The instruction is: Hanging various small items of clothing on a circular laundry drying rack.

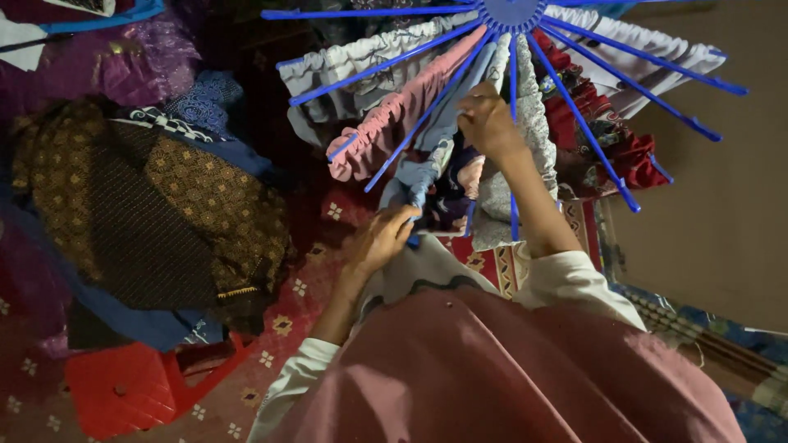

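A blue round hanger [510, 13] with long spoke arms hangs at the top, with several small garments draped over the arms. My right hand [486, 121] reaches up and grips a pale blue garment [432, 152] near the hub, between two spokes. My left hand [384, 237] is lower and pinches the bottom end of the same pale blue garment. A pink gathered garment [386, 123] hangs just left of it, and a grey speckled one [532, 123] just right.
A heap of dark patterned clothes [156, 205] lies on the left over a red patterned mat [287, 328]. A red plastic stool [123, 390] sits at the lower left. Red patterned garments [595, 131] hang on the right arms. A tan wall [722, 205] stands on the right.
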